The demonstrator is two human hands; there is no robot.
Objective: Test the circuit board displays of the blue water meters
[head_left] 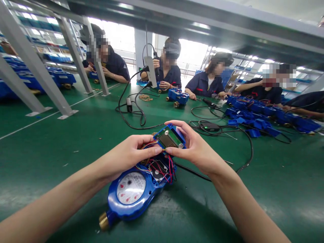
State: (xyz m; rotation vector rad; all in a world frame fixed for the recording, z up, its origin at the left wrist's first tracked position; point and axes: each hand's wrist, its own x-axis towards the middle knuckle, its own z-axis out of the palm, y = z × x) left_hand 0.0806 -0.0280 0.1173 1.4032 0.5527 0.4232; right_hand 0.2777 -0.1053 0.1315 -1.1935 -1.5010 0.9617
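A blue water meter [131, 194] with a white dial and a brass fitting lies on the green table [63, 145] in front of me. Its rear compartment is open and full of red, black and coloured wires [158, 167]. Above it I hold a small blue module [170, 136] with a green circuit board and a display. My right hand [197, 148] grips the module from the right, thumb under its near edge. My left hand [131, 155] is curled over the meter's wired end, its fingertips pinching at the module's near left edge.
Several people in dark blue jackets sit along the far side of the table with more blue meters [255, 111]. Black cables [136, 111], a small black device [209, 127] and a pile of brass parts [145, 98] lie mid-table. Grey rack legs [37, 71] stand at left.
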